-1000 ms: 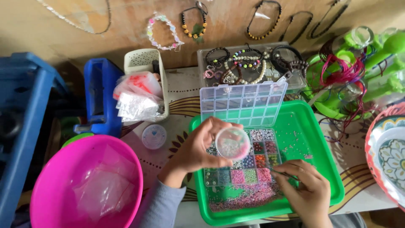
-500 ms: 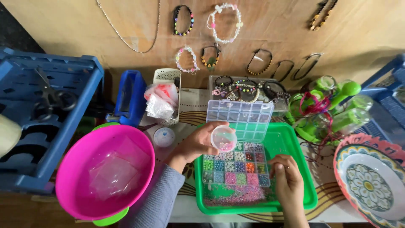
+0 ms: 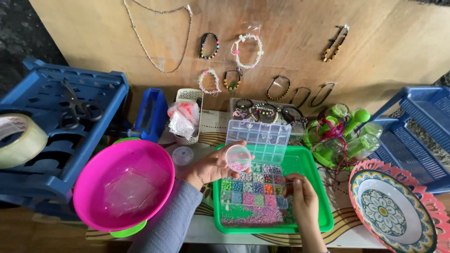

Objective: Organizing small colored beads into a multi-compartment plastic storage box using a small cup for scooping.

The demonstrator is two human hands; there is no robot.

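Observation:
My left hand [image 3: 212,167] holds a small round clear cup [image 3: 238,157] with a few pink beads in it, just above the bead box. The clear bead box [image 3: 255,189] has many compartments of coloured beads, and its lid [image 3: 259,139] stands open at the back. It rests in a green tray [image 3: 311,185], where loose pink beads lie along the front. My right hand [image 3: 300,201] is over the right side of the box, fingers pinched on a thin needle or thread [image 3: 289,182] that is hard to make out.
A pink bowl [image 3: 123,184] holding clear plastic sits at the left, with blue crates [image 3: 51,136] and a tape roll [image 3: 16,140] beyond. A patterned plate [image 3: 393,211] lies right. Bracelets hang on the wooden board [image 3: 290,42]. A white basket [image 3: 187,117], green bottles [image 3: 342,136] and a small round lid [image 3: 182,155] stand behind.
The view has pulled back and up, showing more of the board and crates. My left hand still holds the cup over the box; my right hand stays at the box's right side.

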